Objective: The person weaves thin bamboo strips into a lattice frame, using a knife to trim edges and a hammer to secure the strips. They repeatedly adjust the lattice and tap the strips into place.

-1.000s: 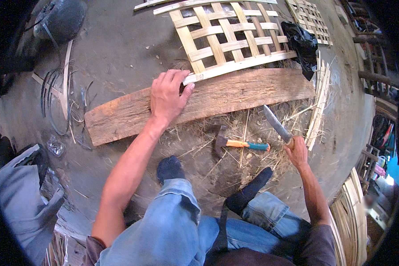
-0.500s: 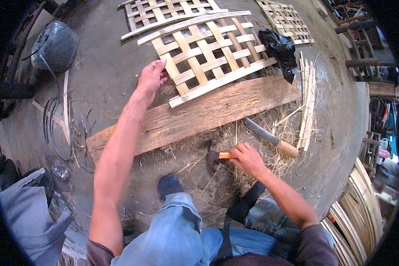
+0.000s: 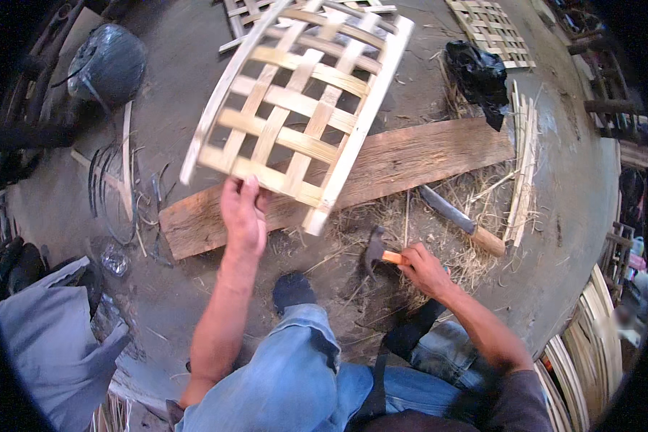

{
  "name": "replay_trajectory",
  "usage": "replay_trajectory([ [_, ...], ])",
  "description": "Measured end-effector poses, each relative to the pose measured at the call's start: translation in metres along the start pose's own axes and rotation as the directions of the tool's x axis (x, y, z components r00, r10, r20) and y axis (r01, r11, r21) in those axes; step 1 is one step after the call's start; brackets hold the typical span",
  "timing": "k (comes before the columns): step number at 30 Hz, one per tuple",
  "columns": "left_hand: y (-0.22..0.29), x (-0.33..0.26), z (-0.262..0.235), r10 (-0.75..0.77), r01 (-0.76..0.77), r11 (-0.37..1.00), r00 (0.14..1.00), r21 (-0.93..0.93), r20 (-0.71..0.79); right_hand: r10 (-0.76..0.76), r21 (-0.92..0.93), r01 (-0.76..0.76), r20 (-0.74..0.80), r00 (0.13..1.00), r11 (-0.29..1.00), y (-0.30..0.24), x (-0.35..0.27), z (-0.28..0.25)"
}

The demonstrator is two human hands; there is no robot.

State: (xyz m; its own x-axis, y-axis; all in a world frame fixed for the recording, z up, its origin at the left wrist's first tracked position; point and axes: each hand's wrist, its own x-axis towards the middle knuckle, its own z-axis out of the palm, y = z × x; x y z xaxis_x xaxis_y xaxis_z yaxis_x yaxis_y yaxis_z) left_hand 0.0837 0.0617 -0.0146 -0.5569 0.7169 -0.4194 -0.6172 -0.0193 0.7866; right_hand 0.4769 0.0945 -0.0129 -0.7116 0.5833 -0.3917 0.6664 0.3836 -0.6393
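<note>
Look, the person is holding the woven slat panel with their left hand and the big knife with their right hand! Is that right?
Almost! The right hand is holding a hammer, not the big knife. The head view shows the knife lying near the wooden plank. The left hand does hold the woven slat panel.

The person wears dark short sleeves [image 3: 515, 394], faded blue jeans [image 3: 270, 371] and dark sock-like footwear [image 3: 294, 291].
</note>
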Motion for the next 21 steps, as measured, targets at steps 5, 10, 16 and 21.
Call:
replay_trajectory([
  [5, -0.012, -0.04, 0.001, 0.056, -0.075, 0.98, 0.993, -0.185, -0.108, 0.069, 0.104, -0.067, -0.015, 0.998, 0.992, -0.01, -0.029, 0.003],
  [10, -0.025, -0.019, 0.012, 0.073, -0.094, 0.975, 0.992, -0.201, -0.107, 0.0, 0.134, 0.024, -0.174, 0.985, 0.991, -0.013, -0.031, 0.003],
  [16, -0.039, -0.002, 0.046, -0.099, 0.073, 0.986, 0.979, -0.149, -0.178, 0.26, 0.258, -0.193, -0.263, 0.929, 0.947, -0.026, -0.009, 0.007],
  [21, -0.033, -0.006, 0.057, -0.234, 0.236, 0.972, 0.949, -0.016, -0.212, 0.445, 0.443, -0.287, -0.309, 0.841, 0.849, -0.062, 0.028, 0.005],
])
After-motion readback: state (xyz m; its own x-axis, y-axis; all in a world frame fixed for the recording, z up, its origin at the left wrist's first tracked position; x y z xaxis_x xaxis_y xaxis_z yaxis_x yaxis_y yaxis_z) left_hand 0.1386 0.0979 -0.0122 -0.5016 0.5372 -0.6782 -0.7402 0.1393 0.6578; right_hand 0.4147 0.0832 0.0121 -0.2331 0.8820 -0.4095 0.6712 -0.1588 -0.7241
